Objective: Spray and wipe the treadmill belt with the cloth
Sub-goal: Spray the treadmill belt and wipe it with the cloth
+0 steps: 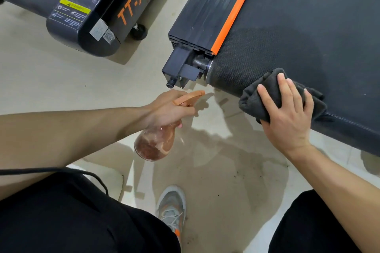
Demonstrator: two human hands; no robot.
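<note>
The black treadmill belt (308, 16) fills the upper right, with an orange strip (236, 10) along its left side. A darker damp patch shows on the belt near its rear edge. My right hand (287, 109) presses a dark grey cloth (259, 92) flat on the belt's rear edge, fingers spread over it. My left hand (168, 107) holds a clear spray bottle (156, 144) with an orange trigger head, its nozzle pointing right toward the belt end. The bottle hangs over the floor, left of the cloth.
A second black treadmill marked TT-X2 (98, 6) lies at the upper left on the beige floor (41, 80). The exposed roller end and bracket (185, 68) stick out at the belt's rear corner. My shoe (171, 205) and dark-trousered knees are below. A black cable (61, 170) crosses my left thigh.
</note>
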